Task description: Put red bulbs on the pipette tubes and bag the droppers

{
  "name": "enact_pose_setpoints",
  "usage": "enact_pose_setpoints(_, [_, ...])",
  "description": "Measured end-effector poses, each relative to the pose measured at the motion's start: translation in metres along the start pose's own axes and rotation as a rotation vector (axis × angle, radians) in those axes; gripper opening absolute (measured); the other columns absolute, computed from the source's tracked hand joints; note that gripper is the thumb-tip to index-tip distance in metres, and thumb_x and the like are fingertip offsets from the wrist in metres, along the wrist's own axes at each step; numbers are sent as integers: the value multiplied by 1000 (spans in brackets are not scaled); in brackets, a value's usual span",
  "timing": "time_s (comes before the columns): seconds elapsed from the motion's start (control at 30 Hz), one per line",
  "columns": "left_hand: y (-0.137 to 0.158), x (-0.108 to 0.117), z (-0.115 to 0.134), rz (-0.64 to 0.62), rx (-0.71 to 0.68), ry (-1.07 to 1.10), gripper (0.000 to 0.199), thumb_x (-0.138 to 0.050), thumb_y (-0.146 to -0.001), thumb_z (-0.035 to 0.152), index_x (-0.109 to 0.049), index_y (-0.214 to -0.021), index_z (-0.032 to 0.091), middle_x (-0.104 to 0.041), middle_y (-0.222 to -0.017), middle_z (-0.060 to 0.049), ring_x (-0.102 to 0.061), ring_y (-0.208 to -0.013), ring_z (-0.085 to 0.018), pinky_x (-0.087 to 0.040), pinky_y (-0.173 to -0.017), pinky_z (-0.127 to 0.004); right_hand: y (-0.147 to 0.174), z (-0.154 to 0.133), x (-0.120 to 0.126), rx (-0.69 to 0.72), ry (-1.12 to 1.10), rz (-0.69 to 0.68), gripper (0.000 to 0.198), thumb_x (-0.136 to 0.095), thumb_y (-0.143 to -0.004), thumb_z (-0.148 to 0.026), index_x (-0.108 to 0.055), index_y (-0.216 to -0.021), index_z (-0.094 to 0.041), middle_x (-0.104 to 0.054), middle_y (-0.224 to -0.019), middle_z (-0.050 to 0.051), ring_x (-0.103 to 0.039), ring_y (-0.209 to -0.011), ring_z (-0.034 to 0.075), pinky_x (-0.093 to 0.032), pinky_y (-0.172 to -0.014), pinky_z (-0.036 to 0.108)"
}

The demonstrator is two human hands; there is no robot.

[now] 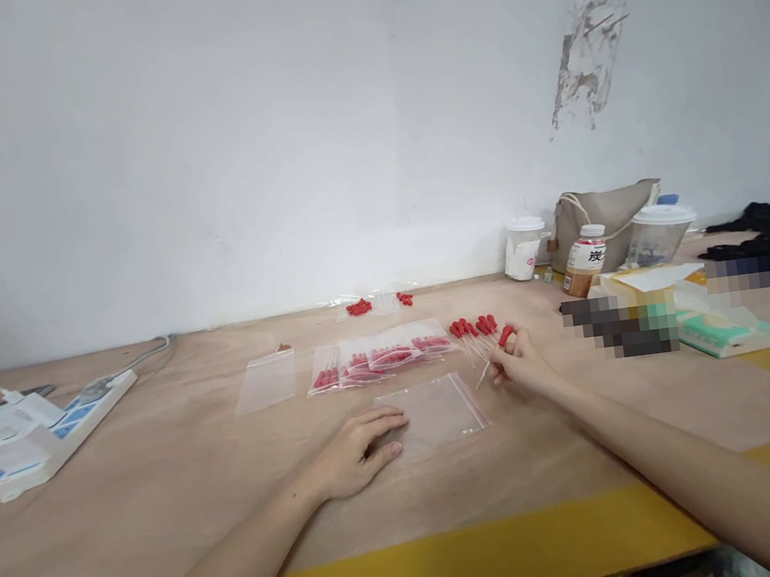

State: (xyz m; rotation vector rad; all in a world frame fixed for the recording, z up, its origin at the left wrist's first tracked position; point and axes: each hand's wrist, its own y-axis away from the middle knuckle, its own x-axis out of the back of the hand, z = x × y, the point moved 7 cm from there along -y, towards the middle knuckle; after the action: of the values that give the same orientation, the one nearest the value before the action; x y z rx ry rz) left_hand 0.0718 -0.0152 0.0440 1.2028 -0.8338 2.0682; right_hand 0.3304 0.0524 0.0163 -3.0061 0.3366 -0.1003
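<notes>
My right hand (517,363) pinches a thin pale stick with a red end (505,335), its stem slanting down to the left. Just beyond that hand lies a loose group of similar red-ended sticks (480,325), stems toward me. My left hand (359,451) rests on the table with its fingers apart, fingertips at the left edge of an unfilled clear zip bag (435,411) lying flat, zip side to the right. Behind this bag, several zip bags with red-ended sticks inside (372,357) overlap in a row. Another flat zip bag (266,381) lies left of the row.
Near the wall lie clear packaging and small red pieces (359,307). A power strip (59,436) with chargers occupies the left. At right stand a white-lidded cup (524,249), a drink bottle (584,261), a grey bag (618,208) and a tissue pack (727,331). Yellow tape (460,560) lines the front edge.
</notes>
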Motion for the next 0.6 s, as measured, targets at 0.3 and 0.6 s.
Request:
enact_pose_setpoints(0.3, [0,0,1,-2,3,-5,35,-41,-87,32,-45,-121,26,-49,-124,-2,-41,-116,-18,-33,-98,-36,8,12,-15,-48,-199,-3,46,-56,-67,-19,-21,-95,-27,-48,-63,-9,-52,-41,8,-46,-38,21])
enact_pose_setpoints(0.6, [0,0,-2,-1,24,11,37,-43,-86,32,-43,-123,26,-48,-125,-2,-40,-117,-19,-32,-99,-37,27,15,-17,-296,-217,-294,20,-62,-70,-22,-43,-76,-18,-59,-64,0,-59,-55,9,-50,-59,23])
